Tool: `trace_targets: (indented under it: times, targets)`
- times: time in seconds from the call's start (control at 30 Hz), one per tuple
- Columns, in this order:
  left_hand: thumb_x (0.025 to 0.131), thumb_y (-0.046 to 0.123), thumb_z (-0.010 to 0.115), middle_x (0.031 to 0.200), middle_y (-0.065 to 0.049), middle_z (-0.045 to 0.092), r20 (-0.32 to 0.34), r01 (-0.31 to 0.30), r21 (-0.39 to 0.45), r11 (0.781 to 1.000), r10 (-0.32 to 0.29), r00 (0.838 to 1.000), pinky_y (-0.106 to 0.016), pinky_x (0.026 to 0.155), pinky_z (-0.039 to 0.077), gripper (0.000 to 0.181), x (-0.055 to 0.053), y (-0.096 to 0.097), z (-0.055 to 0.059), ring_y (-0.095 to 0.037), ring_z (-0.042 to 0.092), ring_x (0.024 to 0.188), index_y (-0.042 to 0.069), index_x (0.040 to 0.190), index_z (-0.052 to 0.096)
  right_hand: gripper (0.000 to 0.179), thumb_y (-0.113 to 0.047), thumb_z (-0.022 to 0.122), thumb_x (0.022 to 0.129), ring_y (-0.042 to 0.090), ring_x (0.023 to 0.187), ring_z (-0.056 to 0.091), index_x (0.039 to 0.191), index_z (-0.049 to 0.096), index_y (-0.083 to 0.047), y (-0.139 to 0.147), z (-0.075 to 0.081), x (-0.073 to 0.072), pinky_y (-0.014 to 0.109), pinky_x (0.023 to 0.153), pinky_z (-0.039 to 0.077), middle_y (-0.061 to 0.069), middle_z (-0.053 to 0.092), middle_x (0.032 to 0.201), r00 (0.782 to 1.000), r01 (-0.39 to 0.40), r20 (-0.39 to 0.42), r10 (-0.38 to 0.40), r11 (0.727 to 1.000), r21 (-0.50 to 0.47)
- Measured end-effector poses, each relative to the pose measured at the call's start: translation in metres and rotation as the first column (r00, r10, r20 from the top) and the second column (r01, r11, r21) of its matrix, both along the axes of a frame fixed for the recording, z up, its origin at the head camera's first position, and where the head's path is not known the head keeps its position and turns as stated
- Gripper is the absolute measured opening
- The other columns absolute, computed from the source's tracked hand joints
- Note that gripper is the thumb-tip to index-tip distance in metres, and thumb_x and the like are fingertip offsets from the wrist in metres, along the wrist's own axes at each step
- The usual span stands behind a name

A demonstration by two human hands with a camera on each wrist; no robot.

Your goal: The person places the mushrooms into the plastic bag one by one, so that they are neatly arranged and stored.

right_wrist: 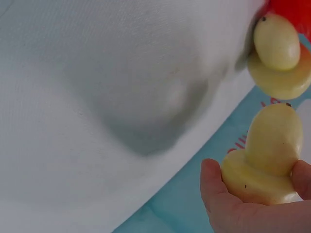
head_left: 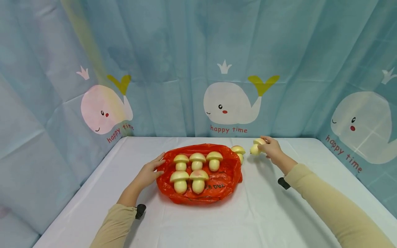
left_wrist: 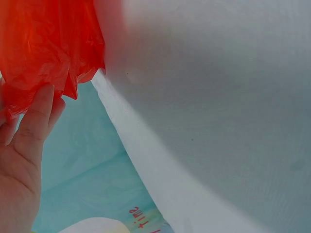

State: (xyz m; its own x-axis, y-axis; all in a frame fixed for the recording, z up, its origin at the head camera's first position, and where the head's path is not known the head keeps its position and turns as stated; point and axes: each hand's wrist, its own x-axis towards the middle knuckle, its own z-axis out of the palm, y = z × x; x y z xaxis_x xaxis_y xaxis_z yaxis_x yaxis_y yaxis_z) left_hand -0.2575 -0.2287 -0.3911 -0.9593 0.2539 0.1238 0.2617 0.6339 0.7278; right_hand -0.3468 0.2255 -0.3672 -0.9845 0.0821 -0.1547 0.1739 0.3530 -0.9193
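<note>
A red plastic bag (head_left: 224, 189) lies spread on the table with its rim rolled outward. Inside it sit several toy mushrooms (head_left: 198, 185), pale yellow, in two rows. My left hand (head_left: 149, 173) rests against the bag's left edge; in the left wrist view its fingers (left_wrist: 35, 119) lie fairly straight along the red film. To the right of the bag my right hand (head_left: 272, 150) holds another toy mushroom (head_left: 255, 149) by its cap, thumb on one side and fingers on the other, stem pointing out (right_wrist: 274, 141). One more mushroom (head_left: 238, 150) stands just outside the bag's right rim.
A white cloth (head_left: 198, 227) covers the table. Behind it and at both sides hangs a light blue curtain (head_left: 173, 69) with printed whales. Black wrist devices (head_left: 140, 211) are on both arms, near the beige sleeves (head_left: 325, 199).
</note>
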Motion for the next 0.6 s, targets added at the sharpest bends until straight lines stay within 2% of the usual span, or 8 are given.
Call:
trace_targets:
  times: [0.23, 0.6]
  targets:
    - [0.092, -0.007, 0.055, 0.157, -0.019, 0.024, 0.005, -0.002, 0.011, 1.0, 0.002, 1.0, -0.057, 0.108, 0.029, 0.049, 0.0, -0.001, -0.002, -0.043, 0.021, 0.142, -0.014, 0.138, 0.042, 0.06, -0.009, 0.048, 0.1, 0.044, 0.134, 0.033, 0.154, 0.023, -0.004, -0.003, 0.008, 0.01, 0.06, 0.104, 0.036, 0.028, 0.023, 0.153, 0.999, -0.042, -0.024, 0.042, 0.999, 0.008]
    - [0.092, -0.007, 0.054, 0.157, -0.019, 0.024, -0.008, -0.008, 0.013, 1.0, 0.008, 1.0, -0.056, 0.11, 0.027, 0.049, -0.002, -0.002, -0.004, -0.043, 0.021, 0.142, -0.014, 0.139, 0.041, 0.06, -0.011, 0.052, 0.099, 0.039, 0.124, 0.043, 0.152, 0.026, -0.002, -0.018, 0.021, 0.03, 0.05, 0.098, 0.043, 0.027, 0.032, 0.148, 0.988, -0.124, -0.092, 0.125, 0.992, 0.01]
